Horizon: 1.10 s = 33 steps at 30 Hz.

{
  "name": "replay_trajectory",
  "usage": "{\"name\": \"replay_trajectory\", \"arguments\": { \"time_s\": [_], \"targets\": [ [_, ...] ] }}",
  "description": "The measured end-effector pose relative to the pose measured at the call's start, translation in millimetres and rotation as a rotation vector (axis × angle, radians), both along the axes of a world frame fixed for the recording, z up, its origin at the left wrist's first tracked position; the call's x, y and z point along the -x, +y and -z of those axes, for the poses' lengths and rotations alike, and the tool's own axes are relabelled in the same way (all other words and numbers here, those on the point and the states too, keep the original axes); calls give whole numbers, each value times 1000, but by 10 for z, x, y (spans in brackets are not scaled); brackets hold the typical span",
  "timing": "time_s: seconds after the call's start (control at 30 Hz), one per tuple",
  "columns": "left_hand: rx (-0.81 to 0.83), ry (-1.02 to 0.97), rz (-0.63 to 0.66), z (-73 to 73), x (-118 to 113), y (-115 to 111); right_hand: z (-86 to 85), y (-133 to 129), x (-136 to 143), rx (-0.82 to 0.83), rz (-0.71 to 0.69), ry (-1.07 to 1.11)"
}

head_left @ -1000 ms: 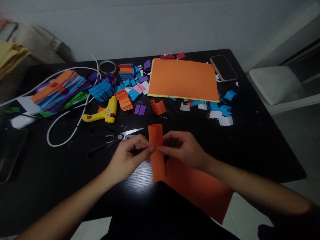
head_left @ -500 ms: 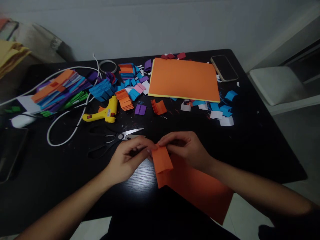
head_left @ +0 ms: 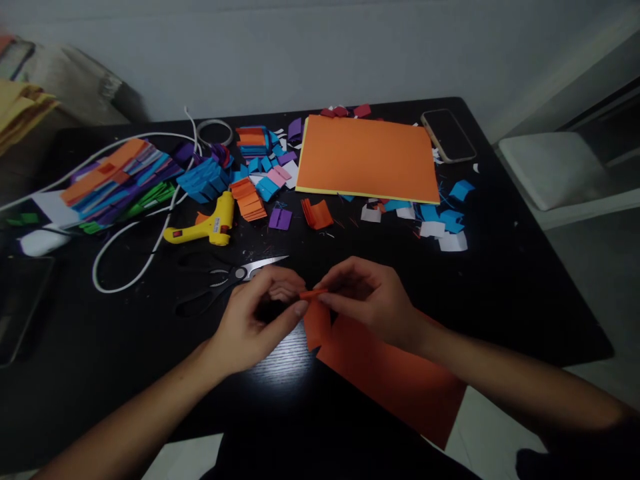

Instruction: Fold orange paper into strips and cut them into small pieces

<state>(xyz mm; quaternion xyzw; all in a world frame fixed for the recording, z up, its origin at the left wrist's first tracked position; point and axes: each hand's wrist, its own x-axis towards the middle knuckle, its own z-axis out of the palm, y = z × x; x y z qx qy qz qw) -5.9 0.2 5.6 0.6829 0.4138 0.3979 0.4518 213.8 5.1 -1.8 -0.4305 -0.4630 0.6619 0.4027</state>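
Note:
Between my hands is an orange paper strip [head_left: 317,324], its upper end folded into a narrow edge and the rest hanging down. My left hand [head_left: 263,317] pinches the left end of that fold between thumb and fingers. On the other side, my right hand [head_left: 373,300] pinches the right end. Beneath my right hand and forearm lies a larger orange sheet [head_left: 395,377], reaching past the table's front edge. A pair of black-handled scissors [head_left: 240,273] lies open behind my left hand, its lower blade partly hidden by that hand.
A yellow glue gun [head_left: 205,228] and a looping white cable [head_left: 103,277] lie left of centre. Folded paper bundles [head_left: 120,180] are heaped at the back left. An orange sheet stack [head_left: 367,159] lies at the back, with paper scraps [head_left: 440,223] around it and a phone [head_left: 449,136] to its right.
The flap of the orange paper strip, which hung down in front, is now turned up into a thin fold at the top. Both hands stay close together, still pinching it.

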Motion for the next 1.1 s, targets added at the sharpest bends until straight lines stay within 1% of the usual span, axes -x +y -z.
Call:
{"name": "replay_trajectory", "arguments": {
  "time_s": [0.07, 0.17, 0.27, 0.4, 0.5, 0.83, 0.9, 0.97, 1.03, 1.1],
  "targets": [
    [19, 28, -42, 10, -24, -8, -9, -12, 5, -21, 10, -1],
    [-19, 102, -47, 14, -36, -7, -19, -18, 8, -30, 18, 5],
    [-54, 120, -70, 5, -34, -8, -22, -9, 5, -20, -3, 3],
    [-86, 130, -83, -3, -34, -21, -30, 10, -7, -50, -63, -105],
    [-100, 138, -86, 2, -33, -29, -34, 16, -17, -77, -83, -157],
    [-10, 75, -82, 4, -68, 30, -14, 57, -10, -153, -82, -211],
    [-20, 75, -84, -24, -71, 51, -45, 92, -11, -178, -82, -212],
    [-55, 85, -79, -84, -64, 78, -108, 135, -16, -208, -97, -213],
    [-105, 96, -71, -190, -53, 119, -216, 189, -21, -237, -115, -205],
    [-167, 108, -72, -343, -44, 179, -377, 258, -21, -270, -119, -206]
  ]
}}
